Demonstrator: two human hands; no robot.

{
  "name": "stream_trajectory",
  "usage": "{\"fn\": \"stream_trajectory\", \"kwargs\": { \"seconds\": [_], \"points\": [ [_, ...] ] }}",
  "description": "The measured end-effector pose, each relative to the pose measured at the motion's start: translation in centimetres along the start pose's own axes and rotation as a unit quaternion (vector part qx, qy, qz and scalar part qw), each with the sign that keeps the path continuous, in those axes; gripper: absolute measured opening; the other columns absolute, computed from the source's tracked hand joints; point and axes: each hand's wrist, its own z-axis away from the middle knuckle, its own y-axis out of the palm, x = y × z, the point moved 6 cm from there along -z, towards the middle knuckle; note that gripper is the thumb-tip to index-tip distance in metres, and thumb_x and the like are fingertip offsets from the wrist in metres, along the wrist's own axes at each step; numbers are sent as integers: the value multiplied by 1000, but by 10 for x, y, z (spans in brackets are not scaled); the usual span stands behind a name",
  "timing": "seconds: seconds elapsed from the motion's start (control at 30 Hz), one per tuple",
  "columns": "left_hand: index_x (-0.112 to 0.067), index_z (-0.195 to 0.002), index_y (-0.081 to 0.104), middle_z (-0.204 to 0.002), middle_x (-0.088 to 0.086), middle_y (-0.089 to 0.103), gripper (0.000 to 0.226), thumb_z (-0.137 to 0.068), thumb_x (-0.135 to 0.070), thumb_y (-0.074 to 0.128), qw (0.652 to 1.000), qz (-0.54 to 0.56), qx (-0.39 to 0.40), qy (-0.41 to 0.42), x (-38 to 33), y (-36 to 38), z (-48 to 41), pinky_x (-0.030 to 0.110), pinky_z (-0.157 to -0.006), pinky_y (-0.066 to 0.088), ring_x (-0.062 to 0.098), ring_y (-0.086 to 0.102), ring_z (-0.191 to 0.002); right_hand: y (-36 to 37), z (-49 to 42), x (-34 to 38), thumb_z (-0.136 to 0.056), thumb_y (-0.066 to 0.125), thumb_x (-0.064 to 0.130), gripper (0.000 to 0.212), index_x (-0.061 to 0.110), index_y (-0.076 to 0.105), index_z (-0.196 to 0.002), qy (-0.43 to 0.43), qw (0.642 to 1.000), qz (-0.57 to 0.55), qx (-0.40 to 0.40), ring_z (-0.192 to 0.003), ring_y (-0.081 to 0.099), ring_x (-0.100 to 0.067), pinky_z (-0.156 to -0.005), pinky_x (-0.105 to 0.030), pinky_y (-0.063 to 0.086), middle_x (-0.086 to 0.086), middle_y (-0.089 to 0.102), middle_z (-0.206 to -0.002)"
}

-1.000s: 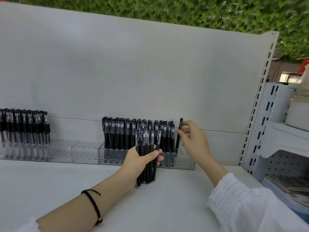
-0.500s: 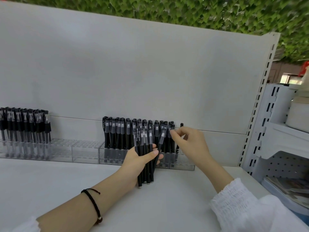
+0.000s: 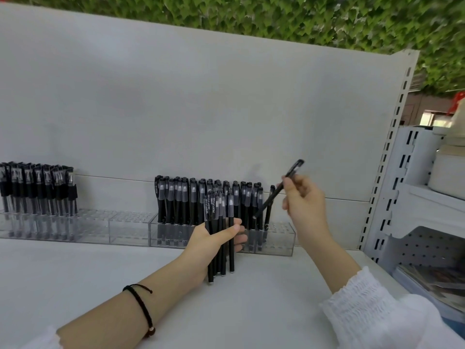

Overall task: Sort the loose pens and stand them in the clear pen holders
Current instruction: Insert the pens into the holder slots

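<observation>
Black pen (image 3: 279, 188) pinched by right hand (image 3: 303, 197); left hand (image 3: 214, 239) grips bundle (image 3: 220, 222).

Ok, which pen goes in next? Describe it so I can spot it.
Against the white back panel, find the clear plastic pen holder on the right. Above its right end, the right hand holds one black pen. It alone tilts; every other pen, the bundle in the left hand included, stands upright.
</observation>
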Motion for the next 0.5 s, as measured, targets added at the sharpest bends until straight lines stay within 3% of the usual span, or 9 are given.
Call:
{"fn": "stream_trajectory", "kwargs": {
  "seconds": [0.07, 0.17, 0.3, 0.5],
  "points": [
    [-8, -105, 71, -89, 13, 74, 17, -88, -7, 67, 1000, -26, -1, 11, -1, -1, 0, 41, -87, 57, 26, 72, -87, -12, -5, 2, -98, 54, 18, 14, 28, 58, -88, -48, 997, 38, -49, -57, 49, -11, -55, -20, 44, 3, 66, -86],
    [-10, -108, 71, -81, 14, 71, 20, -88, -6, 67, 999, -44, 2, 17, -3, -1, 1, 36, -83, 59, 23, 70, -78, -16, -9, -3, -97, 55, 17, 10, 24, 59, -90, -80, 990, 106, -52, -65, 52, -15, -68, -31, 47, 5, 66, -87],
    [-9, -107, 70, -79, 13, 70, 20, -88, -2, 66, 998, -57, 5, 24, -7, 1, 3, 22, -65, 56, 19, 68, -73, -10, -11, -12, -97, 55, 19, 5, 21, 60, -97, -78, 984, 161, -9, -71, 54, -15, -71, -31, 45, 10, 63, -87],
    [-17, -107, 72, -84, 5, 72, 22, -87, -9, 70, 996, -81, -6, 20, -7, -2, 2, 22, -68, 57, 18, 70, -76, 6, -6, -33, -94, 60, 22, 4, 24, 61, -91, -50, 952, 286, 93, -72, 59, -18, -76, -39, 54, 11, 61, -80]
  ]
}}
